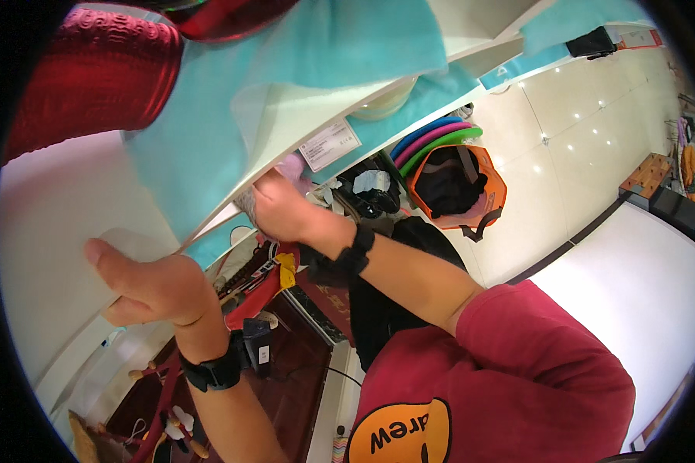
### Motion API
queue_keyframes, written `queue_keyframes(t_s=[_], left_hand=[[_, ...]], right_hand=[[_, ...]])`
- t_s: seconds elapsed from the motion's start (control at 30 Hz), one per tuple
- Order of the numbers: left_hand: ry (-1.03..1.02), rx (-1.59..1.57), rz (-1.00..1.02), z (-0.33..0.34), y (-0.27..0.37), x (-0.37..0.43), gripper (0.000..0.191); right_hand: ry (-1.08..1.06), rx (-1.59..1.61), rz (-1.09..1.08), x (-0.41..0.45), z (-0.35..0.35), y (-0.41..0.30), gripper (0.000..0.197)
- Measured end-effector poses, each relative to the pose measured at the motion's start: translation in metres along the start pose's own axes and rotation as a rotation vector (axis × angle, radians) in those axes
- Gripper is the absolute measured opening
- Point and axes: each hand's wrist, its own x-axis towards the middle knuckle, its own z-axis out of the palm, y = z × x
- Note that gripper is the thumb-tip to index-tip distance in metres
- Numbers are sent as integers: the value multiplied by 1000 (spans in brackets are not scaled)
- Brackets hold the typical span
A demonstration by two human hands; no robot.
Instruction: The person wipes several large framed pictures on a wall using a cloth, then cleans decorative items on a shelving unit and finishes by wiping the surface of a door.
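My left hand lies across the front edge of a white shelf top, its thumb sticking out over the surface. The other fingers are bent, and I cannot tell whether they grip the edge. My right hand reaches in below that edge, over a lower shelf lined with turquoise cloth. It is closed around a soft pink and grey cloth, which shows on both sides of the hand. The shelf edge hides the fingertips. A white label with printed writing is by the cloth.
A red embossed vessel stands on the top at upper left. Under the shelves are an orange bag with dark contents, coloured round discs and black shoes. A dark box and wooden-knobbed red rack are low down.
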Motion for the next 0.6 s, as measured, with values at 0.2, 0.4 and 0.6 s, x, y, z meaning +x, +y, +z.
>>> queue_keyframes(t_s=[0.2,0.4,0.6], left_hand=[[-105,257,149,-29,-32,9,37],[-56,1102,785,-35,-23,10,42],[-107,1081,764,-38,-25,17,49]], right_hand=[[227,-173,-105,-17,13,-6,33],[63,-58,-55,1,-10,9,34],[-42,-48,12,1,-24,50,40]])
